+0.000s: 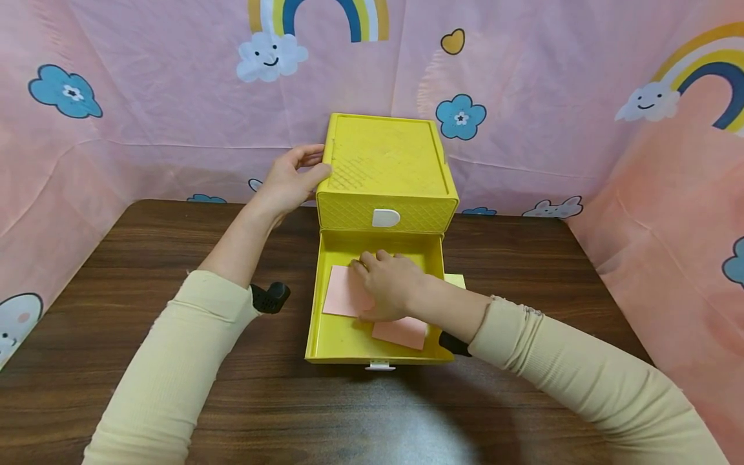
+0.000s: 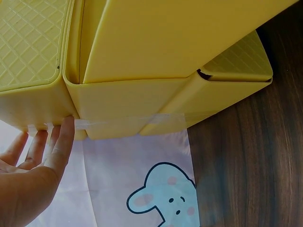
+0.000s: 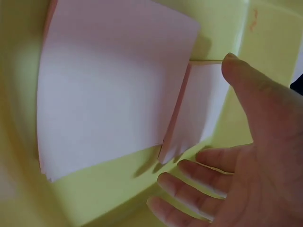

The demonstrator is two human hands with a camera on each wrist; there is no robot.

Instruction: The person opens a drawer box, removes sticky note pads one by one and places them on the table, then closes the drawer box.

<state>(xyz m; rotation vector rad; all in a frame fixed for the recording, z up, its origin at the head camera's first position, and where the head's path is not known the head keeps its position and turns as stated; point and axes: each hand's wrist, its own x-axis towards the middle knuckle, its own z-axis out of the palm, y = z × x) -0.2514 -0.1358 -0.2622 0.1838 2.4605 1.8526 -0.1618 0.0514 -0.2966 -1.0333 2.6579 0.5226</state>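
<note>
Head view: bright, even; whitish glare on worktop (image 1: 360, 420) at btm ctr, w/ soft shadow to its R. L wrist view: yellow drawer unit (image 2: 142, 42) in dull shade up top, cloth (image 2: 113, 165) paler below. R wrist view: dim, hazy, soft; right grip (image 3: 267, 165) casts blurry finger shadows lower ctr.

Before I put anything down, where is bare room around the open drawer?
The table is bare in front of the drawer, between it and the left sleeve, and right of the yellow unit beyond the right sleeve. Crowded: the drawer, with pink notes and the right hand; also its right side, by a pale yellow piece.
</note>
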